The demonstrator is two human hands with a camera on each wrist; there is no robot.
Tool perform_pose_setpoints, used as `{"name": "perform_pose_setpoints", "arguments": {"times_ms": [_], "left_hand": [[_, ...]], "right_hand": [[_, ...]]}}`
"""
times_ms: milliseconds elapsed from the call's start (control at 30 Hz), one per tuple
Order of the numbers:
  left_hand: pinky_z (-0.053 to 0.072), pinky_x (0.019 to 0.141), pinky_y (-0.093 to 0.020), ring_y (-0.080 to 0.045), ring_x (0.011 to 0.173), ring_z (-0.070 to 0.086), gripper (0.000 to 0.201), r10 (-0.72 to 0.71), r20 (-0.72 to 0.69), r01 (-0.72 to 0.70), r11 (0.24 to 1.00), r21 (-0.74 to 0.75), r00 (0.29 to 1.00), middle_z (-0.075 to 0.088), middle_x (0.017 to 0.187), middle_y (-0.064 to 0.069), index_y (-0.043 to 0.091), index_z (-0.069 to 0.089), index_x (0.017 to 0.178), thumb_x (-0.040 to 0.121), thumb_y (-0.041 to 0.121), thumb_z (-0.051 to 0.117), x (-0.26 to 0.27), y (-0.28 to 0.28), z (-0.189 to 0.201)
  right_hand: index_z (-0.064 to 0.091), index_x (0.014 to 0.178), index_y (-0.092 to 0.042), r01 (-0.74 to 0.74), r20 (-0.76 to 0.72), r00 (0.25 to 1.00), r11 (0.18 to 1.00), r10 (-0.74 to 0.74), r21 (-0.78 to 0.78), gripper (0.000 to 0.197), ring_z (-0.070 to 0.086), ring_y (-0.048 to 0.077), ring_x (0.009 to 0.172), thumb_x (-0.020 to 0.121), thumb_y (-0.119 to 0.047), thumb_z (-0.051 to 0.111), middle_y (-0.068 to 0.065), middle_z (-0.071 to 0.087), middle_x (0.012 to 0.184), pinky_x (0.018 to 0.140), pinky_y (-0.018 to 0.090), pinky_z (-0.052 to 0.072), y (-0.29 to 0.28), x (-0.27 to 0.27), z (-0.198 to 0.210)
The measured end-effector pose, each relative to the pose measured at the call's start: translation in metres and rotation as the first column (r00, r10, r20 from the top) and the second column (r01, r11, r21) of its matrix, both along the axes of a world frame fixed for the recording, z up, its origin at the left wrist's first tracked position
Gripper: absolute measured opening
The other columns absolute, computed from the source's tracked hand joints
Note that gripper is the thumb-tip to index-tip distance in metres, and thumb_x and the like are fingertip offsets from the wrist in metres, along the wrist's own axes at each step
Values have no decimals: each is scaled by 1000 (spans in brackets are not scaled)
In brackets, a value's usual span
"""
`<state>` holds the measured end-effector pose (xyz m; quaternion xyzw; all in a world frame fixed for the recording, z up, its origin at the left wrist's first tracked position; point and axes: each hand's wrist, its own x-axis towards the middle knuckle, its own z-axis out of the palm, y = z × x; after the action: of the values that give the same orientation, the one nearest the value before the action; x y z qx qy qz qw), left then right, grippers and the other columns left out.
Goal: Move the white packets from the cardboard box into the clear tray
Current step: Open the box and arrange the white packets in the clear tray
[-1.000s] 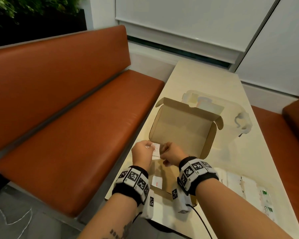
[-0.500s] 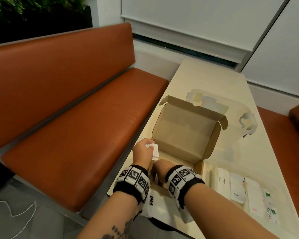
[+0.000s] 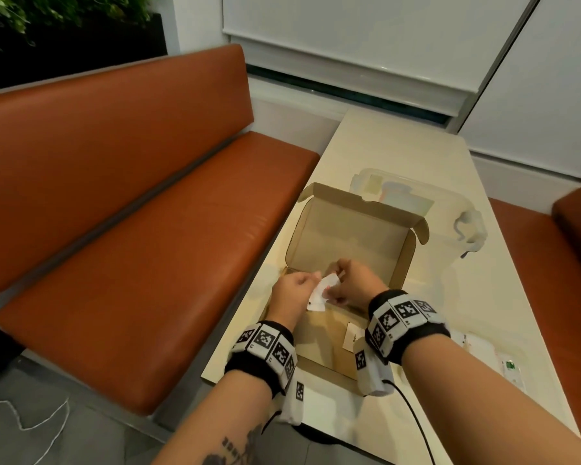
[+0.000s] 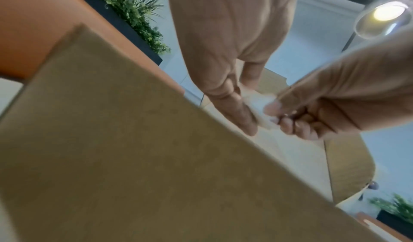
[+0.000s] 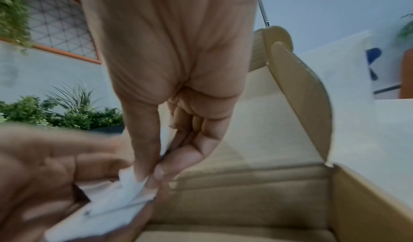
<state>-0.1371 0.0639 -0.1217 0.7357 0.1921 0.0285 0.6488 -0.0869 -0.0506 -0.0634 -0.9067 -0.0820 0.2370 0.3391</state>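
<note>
An open cardboard box (image 3: 329,350) stands at the table's near left edge, its lid (image 3: 346,239) upright. Over the box, my left hand (image 3: 294,295) holds a small stack of white packets (image 3: 320,294). My right hand (image 3: 353,286) pinches the top of the same stack between thumb and fingers; the right wrist view shows that pinch on the white packets (image 5: 125,191). One more white packet (image 3: 352,336) lies on the box floor, partly behind my right wrist. The clear tray (image 3: 514,355) sits to the right of the box, with white packets in it, mostly hidden by my right arm.
A clear lidded container (image 3: 416,203) stands behind the box lid, its latch (image 3: 468,229) to the right. An orange bench (image 3: 131,213) runs along the table's left edge, and another orange seat (image 3: 574,229) is on the right. A black cable (image 3: 413,417) trails from my right wrist.
My right hand rose from low in the box and came to the packets in my left hand, now pinching them. The left hand shifted slightly and kept its hold.
</note>
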Motion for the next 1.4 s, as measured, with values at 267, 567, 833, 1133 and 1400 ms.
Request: {"name": "perform_pose_setpoints", "arguments": {"times_ms": [267, 567, 833, 1133, 1400], "left_hand": [[57, 80, -35, -16, 92, 64, 16, 3, -47, 2, 995, 96, 999, 68, 95, 0, 21, 70, 88, 89, 10, 57, 0, -6, -8], [43, 54, -14, -5, 79, 61, 24, -25, -57, 30, 995, 93, 998, 65, 98, 0, 24, 64, 87, 90, 4, 52, -4, -3, -15], [41, 52, -12, -11, 85, 61, 26, -40, -88, 51, 991, 121, 995, 66, 107, -5, 20, 65, 86, 92, 2, 49, -5, -6, -18], [39, 69, -18, -16, 91, 53, 37, 15, -98, 1, 987, 161, 995, 64, 111, -8, 14, 70, 86, 93, -3, 39, -8, -11, -13], [49, 60, -18, -14, 71, 58, 34, -151, -57, 157, 982, 105, 987, 67, 92, -7, 13, 74, 85, 92, -1, 44, -3, -52, 12]], "right_hand": [[52, 128, -10, -223, -18, 967, 819, 253, -529, 50, 59, 23, 110, 81, -9, 69, 8, 60, 124, 94, 30, 48, -19, -6, -16], [37, 130, -5, -262, -104, 961, 715, 258, -648, 50, 53, 31, 119, 88, -14, 61, 16, 52, 130, 93, 36, 45, -17, -18, -34], [55, 127, -8, -352, -149, 923, 627, 354, -695, 53, 55, 27, 117, 80, -27, 73, 10, 54, 130, 99, 32, 46, -18, -17, -30], [65, 88, -13, -123, -28, 992, 933, 121, -338, 7, 59, 12, 60, 86, -6, 63, 2, 62, 74, 56, 18, 50, -40, -6, -11], [67, 100, 0, 55, -80, 995, 998, -52, 41, 14, 60, 15, 64, 86, 1, 62, 18, 65, 99, 57, 17, 55, -93, -8, 4]]}}
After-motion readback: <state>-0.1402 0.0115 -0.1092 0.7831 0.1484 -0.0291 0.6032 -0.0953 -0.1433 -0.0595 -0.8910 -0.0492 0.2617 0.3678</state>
